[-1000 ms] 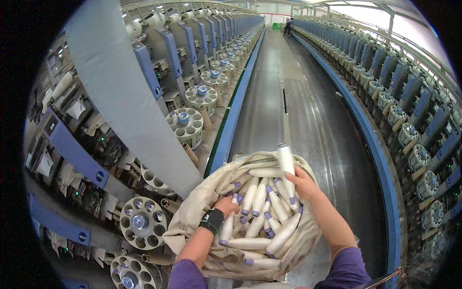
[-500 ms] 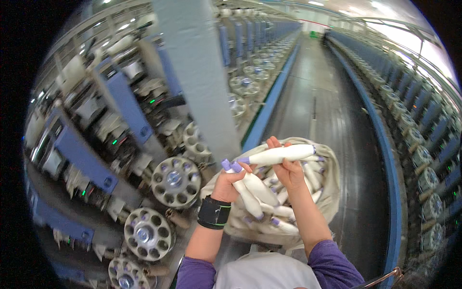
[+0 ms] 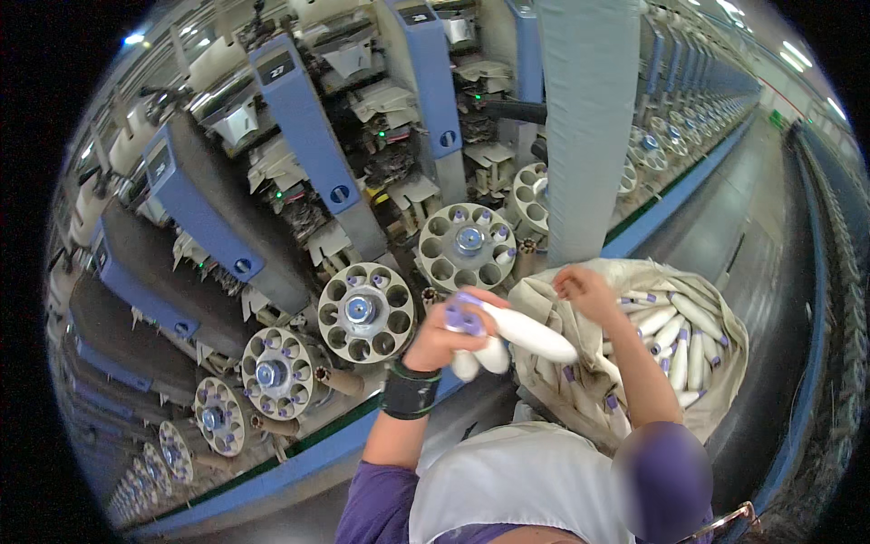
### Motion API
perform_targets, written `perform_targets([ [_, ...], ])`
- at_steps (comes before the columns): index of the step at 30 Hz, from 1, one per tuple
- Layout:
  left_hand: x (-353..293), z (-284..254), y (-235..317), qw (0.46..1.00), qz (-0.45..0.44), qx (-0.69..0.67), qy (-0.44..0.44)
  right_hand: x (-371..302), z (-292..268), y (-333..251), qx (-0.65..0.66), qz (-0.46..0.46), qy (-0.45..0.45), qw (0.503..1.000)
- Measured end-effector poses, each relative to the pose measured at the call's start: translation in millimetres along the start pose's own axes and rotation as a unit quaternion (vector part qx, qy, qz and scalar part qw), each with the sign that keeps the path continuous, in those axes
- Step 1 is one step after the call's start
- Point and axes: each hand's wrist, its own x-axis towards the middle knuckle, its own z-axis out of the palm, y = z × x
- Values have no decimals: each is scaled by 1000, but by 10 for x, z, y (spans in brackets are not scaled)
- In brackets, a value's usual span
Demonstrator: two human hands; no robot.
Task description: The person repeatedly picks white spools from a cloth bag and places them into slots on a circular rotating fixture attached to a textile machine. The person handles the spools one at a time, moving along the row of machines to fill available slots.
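Observation:
In my left hand (image 3: pixel 444 335) are three white yarn bobbins (image 3: pixel 536 335), gripped together at their purple tube ends, the white bodies pointing down and right. A black band circles that wrist. The hand is in front of a round magazine (image 3: pixel 328 317) with a ring of round pockets, a few of them holding purple-tipped bobbins. My right hand (image 3: pixel 587 292) is raised over the near-left rim of a cream cloth sack (image 3: pixel 542 304), fingers loosely bent and nothing in them. Inside the sack lie many white bobbins (image 3: pixel 675 340) with purple ends.
Blue winding units (image 3: pixel 304 127) line the left, each with a round magazine like the one (image 3: pixel 469 240) beyond my left hand. A grey pillar (image 3: pixel 587 136) stands behind the sack. The aisle floor (image 3: pixel 725 227) runs to the far right, edged by a blue rail (image 3: pixel 675 204).
My view has turned left toward the machine. The bobbin my right hand held is now with the others in my left hand. The right hand has let go and moved apart.

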Motion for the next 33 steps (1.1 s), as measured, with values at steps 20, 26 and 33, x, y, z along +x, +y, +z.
perform_targets([
  [20,1731,1109,-1090,985,-76,-135,80,116,-1496,1558,-183,111,-232,949],
  [26,1658,785,-1096,977,-33,-79,196,487,-1554,903,73,-105,-93,987],
  [33,1343,426,-1140,942,-51,-93,318,608,-608,507,18,-205,-16,979],
])
